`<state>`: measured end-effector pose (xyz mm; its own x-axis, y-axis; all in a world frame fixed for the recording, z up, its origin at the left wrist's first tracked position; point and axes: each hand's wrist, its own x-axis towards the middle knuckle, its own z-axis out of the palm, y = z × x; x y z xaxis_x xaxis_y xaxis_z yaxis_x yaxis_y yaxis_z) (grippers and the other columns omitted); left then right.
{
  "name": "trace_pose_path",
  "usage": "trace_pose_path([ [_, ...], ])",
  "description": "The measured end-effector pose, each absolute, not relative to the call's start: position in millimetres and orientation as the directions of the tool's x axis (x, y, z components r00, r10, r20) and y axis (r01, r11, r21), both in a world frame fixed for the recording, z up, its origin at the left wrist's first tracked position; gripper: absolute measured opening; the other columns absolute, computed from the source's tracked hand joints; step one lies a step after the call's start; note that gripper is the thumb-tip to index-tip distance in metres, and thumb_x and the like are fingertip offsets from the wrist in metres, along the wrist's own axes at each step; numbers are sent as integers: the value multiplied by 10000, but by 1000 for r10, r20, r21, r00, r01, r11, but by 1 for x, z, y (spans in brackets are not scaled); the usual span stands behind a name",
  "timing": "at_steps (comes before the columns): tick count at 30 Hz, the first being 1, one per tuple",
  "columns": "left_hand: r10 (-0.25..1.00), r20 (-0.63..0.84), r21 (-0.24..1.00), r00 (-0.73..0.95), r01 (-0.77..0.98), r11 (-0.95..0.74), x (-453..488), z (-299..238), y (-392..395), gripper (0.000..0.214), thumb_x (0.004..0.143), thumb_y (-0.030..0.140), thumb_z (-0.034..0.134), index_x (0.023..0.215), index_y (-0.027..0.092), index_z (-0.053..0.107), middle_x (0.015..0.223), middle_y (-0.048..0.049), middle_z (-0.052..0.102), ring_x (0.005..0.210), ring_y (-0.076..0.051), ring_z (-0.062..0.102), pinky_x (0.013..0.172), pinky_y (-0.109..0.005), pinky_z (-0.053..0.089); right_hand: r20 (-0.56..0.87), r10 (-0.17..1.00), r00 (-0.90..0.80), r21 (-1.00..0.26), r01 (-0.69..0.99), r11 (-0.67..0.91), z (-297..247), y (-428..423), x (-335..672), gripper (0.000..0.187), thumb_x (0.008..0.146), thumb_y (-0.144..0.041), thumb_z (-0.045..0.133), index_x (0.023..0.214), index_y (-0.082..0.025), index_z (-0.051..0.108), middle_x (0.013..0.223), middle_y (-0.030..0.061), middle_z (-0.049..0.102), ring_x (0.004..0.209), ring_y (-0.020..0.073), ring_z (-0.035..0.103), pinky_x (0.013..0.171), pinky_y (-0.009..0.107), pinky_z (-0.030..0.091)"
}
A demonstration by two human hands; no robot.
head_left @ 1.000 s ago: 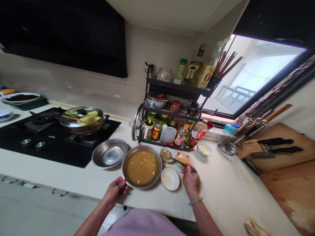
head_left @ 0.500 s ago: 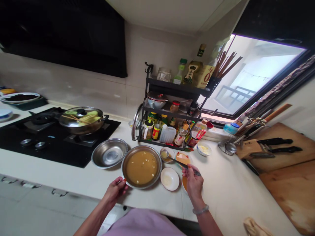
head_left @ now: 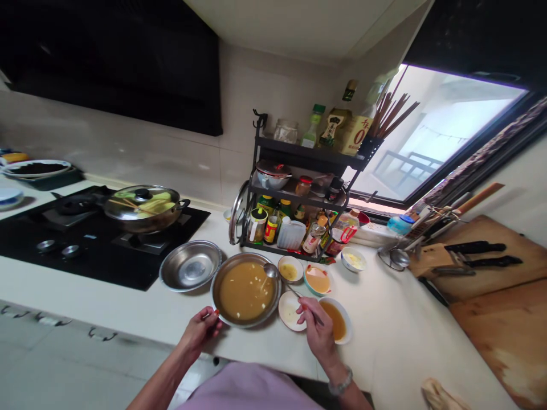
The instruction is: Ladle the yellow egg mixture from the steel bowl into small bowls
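My left hand (head_left: 200, 333) grips the near rim of a steel basin (head_left: 219, 306) filled with yellowish-brown liquid and a few white bits. My right hand (head_left: 315, 332) is closed on the handle of a metal spoon (head_left: 280, 280), whose bowl hangs over the basin's right rim. Just under that hand sits a small white dish (head_left: 289, 311), almost bare. To its right stands a bowl of brown sauce (head_left: 337, 320). Behind them are a small bowl of yellow stuff (head_left: 290, 268) and a bowl of orange sauce (head_left: 317, 279).
An unfilled steel basin (head_left: 190, 266) lies left of the full one. A lidded pan (head_left: 139, 208) sits on the black hob (head_left: 51, 242). A black rack of bottles and jars (head_left: 299, 196) stands behind the bowls. At right are a knife block (head_left: 444, 259) and wooden boards (head_left: 508, 319).
My right hand has carried the spoon left from the small yellow bowl to the rim of the big basin, uncovering the brown sauce bowl. My left hand has stayed on the basin.
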<state>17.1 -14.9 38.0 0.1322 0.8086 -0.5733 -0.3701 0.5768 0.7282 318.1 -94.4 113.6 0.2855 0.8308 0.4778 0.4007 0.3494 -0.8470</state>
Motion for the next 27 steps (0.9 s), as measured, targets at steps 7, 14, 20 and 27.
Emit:
trace_pose_path([
  [7, 811, -571, 732, 124, -371, 572, 18, 39, -15, 392, 543, 230, 849, 659, 184, 477, 533, 19, 594, 486, -98, 565, 451, -178, 414, 448, 760, 472, -819, 557, 137, 105, -76, 353, 332, 924, -428, 466, 978, -171, 669, 671, 37, 672, 534, 166, 635, 574, 303, 555],
  [14, 807, -579, 730, 118, -364, 578, 18, 40, -14, 375, 569, 215, 839, 664, 183, 478, 539, 13, 597, 488, -104, 575, 450, -180, 414, 401, 789, 466, -829, 551, 95, 96, -66, 357, 393, 877, -537, 481, 895, -195, 671, 731, 69, 694, 577, 200, 655, 531, 319, 556],
  [20, 807, -578, 732, 117, -364, 577, 17, 41, -15, 389, 555, 233, 847, 678, 186, 482, 539, 17, 601, 494, -100, 569, 456, -178, 412, 238, 702, 671, -939, 344, -10, 83, -57, 355, 409, 865, -526, 491, 949, -154, 640, 594, 54, 677, 468, 210, 639, 495, 322, 537],
  [27, 811, -567, 739, 140, -349, 577, 16, 42, -14, 375, 555, 244, 845, 648, 181, 487, 536, 22, 589, 494, -101, 571, 453, -178, 406, 97, 598, 796, -993, 121, 0, 90, -52, 361, 323, 811, -497, 530, 881, -196, 621, 576, 67, 693, 517, 250, 676, 514, 337, 536],
])
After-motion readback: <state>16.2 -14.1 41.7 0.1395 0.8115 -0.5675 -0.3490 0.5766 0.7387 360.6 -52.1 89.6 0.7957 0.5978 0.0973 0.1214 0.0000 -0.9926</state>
